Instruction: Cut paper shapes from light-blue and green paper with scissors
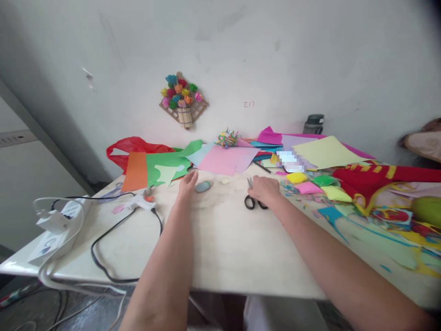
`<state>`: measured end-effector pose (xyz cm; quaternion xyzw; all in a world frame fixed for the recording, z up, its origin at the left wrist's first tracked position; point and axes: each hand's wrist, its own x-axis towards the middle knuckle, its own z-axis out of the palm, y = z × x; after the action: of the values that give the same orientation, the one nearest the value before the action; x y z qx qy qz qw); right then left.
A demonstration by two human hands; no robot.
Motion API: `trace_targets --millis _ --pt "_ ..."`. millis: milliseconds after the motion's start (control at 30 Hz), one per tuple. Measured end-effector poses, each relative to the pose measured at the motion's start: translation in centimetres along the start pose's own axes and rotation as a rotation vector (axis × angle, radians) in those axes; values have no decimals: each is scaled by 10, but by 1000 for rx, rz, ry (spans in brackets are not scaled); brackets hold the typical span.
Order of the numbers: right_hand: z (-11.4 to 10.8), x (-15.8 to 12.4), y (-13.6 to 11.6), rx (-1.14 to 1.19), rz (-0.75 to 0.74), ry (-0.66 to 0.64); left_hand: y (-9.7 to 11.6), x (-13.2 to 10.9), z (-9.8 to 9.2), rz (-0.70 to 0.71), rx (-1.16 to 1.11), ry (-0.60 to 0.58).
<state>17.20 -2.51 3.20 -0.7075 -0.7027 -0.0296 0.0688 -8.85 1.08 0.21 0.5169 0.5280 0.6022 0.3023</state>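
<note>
My right hand [265,187] is closed over the middle of a pair of scissors [249,202] lying on the table. Their black handle loops stick out toward me, and the blades point away past my fingers. My left hand [188,183] rests on edge at the table, fingers loosely extended, with no object visible in it. Just right of it lies a small oval stack of cut paper [204,185], pale blue on top. Between my hands is a small cream paper cutout [225,181].
Coloured sheets, among them a pink sheet [222,160] and a green sheet [161,166], lie at the back. Clay packets [308,187], a blurred phone [291,161] and paper scraps crowd the right. A power strip [58,230] and cables occupy the left.
</note>
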Motion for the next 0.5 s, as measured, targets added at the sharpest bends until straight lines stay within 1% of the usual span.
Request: trace_targets --millis 67,133,233,333,400,433,500 --pt "0 -1 -4 16 -23 66 -1 3 -2 -77 -204 83" --pt "2 -2 -11 66 -72 114 -1 4 -3 -155 -361 145" --pt "4 0 -28 224 -163 115 2 4 0 -234 -473 189" --pt "7 6 -51 468 -258 18 2 2 8 -269 -451 222" --pt "8 12 -68 574 -319 -75 1 1 15 -238 -384 246" --pt "9 15 -76 576 -342 -102 0 1 18 -229 -339 270" --pt "12 21 -90 480 -366 -144 -3 1 23 -236 -275 329"
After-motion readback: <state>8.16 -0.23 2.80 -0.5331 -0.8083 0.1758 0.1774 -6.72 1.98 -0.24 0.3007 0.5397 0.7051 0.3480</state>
